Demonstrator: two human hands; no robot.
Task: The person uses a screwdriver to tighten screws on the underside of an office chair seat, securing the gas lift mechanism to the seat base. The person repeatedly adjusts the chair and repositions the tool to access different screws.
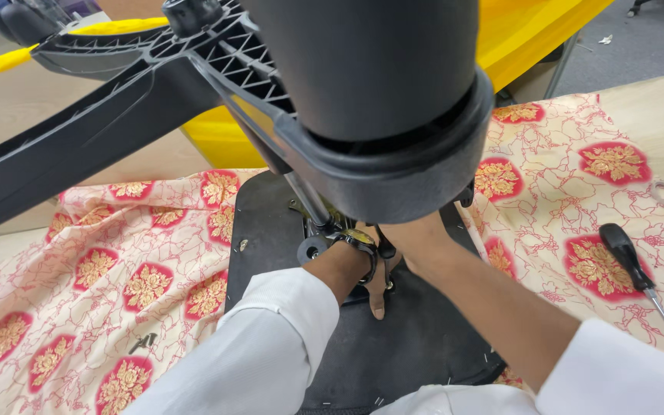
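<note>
chair base (117, 100), black star-shaped plastic with ribbed arms, fills the top of view, tilted over the work. its central column shroud (378, 84) sits directly above the hands and hides most of them.

seat underside (416, 338), a black panel, lies flat on a cream cloth with red-and-gold flowers (117, 269), which covers the table (655, 100).

mechanism plate (340, 230), metal, at the middle of the seat panel under the shroud; both arms converge here.

left hand (370, 277): wrist and one finger show, finger pointing toward the viewer along the panel, just beside the mechanism. whether it grips anything, cannot tell.
right hand (413, 238): goes up under the shroud, fingers hidden; grip state cannot tell.

screwdriver (639, 277), black handle, lies on the cloth well to the right, untouched. small dark screws (144, 342) lie loose on the cloth at left.

judgement: work here is by feel. steady the base so its weight does not pinch fingers; keep the screws from rolling off.
</note>
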